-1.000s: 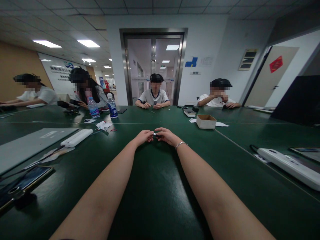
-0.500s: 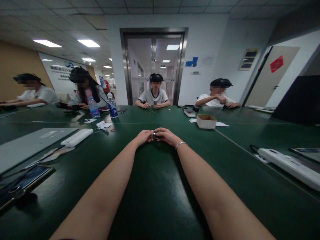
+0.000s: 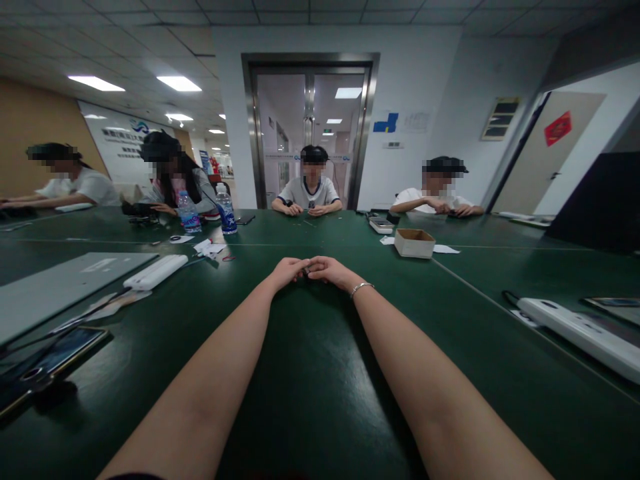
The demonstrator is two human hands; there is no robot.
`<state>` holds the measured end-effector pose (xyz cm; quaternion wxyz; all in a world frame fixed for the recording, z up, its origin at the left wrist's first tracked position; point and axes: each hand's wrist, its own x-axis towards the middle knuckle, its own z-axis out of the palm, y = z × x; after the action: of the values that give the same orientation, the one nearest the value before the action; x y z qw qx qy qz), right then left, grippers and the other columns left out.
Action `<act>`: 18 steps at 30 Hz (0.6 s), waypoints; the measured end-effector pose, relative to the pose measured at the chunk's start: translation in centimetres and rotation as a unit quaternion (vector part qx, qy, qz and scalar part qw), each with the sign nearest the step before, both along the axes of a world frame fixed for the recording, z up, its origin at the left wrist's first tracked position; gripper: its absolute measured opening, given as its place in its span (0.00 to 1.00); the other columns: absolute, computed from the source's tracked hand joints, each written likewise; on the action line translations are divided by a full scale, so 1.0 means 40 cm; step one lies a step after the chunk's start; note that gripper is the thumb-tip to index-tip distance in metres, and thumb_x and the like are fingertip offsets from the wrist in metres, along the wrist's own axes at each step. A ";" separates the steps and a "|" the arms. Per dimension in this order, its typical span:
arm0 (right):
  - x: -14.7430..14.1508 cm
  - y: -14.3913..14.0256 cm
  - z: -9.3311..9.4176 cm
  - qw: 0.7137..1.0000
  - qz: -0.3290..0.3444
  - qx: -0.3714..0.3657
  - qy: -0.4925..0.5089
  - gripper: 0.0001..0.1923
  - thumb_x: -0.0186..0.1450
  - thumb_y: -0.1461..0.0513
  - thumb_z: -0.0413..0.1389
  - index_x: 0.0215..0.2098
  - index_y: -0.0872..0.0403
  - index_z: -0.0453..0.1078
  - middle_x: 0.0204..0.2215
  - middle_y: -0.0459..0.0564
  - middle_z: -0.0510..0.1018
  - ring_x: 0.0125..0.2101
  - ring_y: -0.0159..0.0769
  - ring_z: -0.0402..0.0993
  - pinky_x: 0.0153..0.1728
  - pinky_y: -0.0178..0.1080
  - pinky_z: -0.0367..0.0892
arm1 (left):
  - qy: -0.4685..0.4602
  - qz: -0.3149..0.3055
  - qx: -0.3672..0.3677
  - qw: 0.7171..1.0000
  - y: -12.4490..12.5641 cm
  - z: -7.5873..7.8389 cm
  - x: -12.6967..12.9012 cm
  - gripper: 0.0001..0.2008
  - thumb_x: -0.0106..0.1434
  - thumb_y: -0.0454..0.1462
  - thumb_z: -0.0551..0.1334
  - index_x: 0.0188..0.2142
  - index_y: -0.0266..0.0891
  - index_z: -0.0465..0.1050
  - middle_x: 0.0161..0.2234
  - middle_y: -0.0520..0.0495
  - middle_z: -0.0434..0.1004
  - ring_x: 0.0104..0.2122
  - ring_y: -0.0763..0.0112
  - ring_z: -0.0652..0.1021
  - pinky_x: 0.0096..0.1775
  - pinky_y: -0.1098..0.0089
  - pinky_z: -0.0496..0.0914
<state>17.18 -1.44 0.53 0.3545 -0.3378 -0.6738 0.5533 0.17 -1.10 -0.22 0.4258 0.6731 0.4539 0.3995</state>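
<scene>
Both arms reach out over the dark green table, and the fingertips come together at its middle. My left hand is closed, its fingers pinched against a small dark object. From the other side my right hand also pinches that object, its fingers touching those of the left. Most of the object is hidden by the fingers, so its kind does not show. A silver bracelet circles my right wrist.
Ahead stand a small cardboard box and two water bottles. Left lie a grey panel, a white power strip and a phone. Another white power strip lies right. Several people in headsets sit across the table.
My hands have drawn slightly closer together. The small object, which showed a bright silvery end between the fingers, is now more covered and looks dark.
</scene>
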 end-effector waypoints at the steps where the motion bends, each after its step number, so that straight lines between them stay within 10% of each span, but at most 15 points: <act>1: -0.001 -0.002 0.001 1.000 0.005 -0.005 0.000 0.15 0.51 0.72 0.59 0.36 0.57 0.67 0.27 0.46 0.75 0.20 0.24 0.67 0.12 0.23 0.53 | 0.017 -0.002 0.010 1.000 -0.002 0.000 0.000 0.23 0.50 0.55 0.58 0.22 0.34 0.68 0.16 0.53 0.62 0.16 0.79 0.62 0.19 0.75 0.57; 9: -0.017 -0.020 0.006 0.998 0.023 -0.052 0.024 0.11 0.53 0.70 0.60 0.32 0.59 0.62 0.23 0.47 0.74 0.18 0.25 0.69 0.16 0.25 0.65 | 0.153 -0.086 0.018 0.984 -0.014 0.053 0.011 0.28 0.50 0.59 0.52 0.20 0.36 0.69 0.16 0.51 0.64 0.16 0.77 0.61 0.20 0.74 0.55; 13: 0.038 -0.050 0.022 0.996 0.014 -0.083 0.000 0.14 0.52 0.68 0.62 0.31 0.57 0.60 0.22 0.45 0.73 0.18 0.27 0.70 0.19 0.28 0.68 | 0.324 -0.134 -0.064 0.934 -0.064 0.174 -0.033 0.30 0.51 0.61 0.49 0.19 0.36 0.70 0.19 0.46 0.68 0.17 0.73 0.65 0.22 0.72 0.58; 18: 0.255 -0.211 0.060 0.995 -0.017 -0.084 -0.053 0.16 0.52 0.60 0.63 0.32 0.56 0.62 0.33 0.53 0.75 0.22 0.27 0.71 0.24 0.32 0.70 | 0.477 -0.017 0.024 0.878 -0.247 0.325 -0.207 0.25 0.45 0.58 0.59 0.27 0.39 0.73 0.24 0.48 0.72 0.25 0.70 0.70 0.30 0.74 0.60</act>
<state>27.39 -9.87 2.94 0.2981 -0.4064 -0.6368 0.5835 -8.11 -10.98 12.77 0.1482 0.8000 0.5805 0.0330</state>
